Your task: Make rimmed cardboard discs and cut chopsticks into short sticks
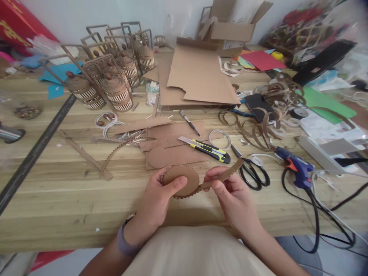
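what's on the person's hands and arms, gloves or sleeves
No gloves, rings or sleeves: the left hand and right hand are bare, as are both forearms. Only the left wrist carries a pale purple wristband, perhaps a watch strap.

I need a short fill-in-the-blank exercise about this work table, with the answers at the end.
1. The left hand presses its ___ onto the cardboard disc.
2. The right hand pinches a cardboard strip near scissors with ___ handles.
3. The body of the glue gun is ___.
Answers: thumb, black, blue.
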The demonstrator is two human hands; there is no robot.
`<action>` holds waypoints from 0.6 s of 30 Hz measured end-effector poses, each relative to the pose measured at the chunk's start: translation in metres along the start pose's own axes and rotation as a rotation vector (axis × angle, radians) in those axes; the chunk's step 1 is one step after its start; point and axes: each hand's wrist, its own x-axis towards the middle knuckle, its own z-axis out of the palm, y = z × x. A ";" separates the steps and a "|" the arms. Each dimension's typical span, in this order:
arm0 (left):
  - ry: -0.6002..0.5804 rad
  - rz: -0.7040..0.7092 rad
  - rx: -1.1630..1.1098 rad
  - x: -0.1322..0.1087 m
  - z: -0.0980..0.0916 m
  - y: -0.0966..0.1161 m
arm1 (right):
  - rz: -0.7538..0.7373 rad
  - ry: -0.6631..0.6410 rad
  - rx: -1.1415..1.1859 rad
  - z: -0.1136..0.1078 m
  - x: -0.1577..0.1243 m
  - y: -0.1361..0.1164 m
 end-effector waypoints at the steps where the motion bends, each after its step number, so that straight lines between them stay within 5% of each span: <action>1: 0.008 0.010 0.005 0.000 -0.001 0.000 | 0.003 0.001 0.007 -0.001 0.000 0.000; 18: 0.038 0.146 0.521 -0.010 -0.010 0.015 | 0.002 0.012 0.075 -0.006 0.003 -0.007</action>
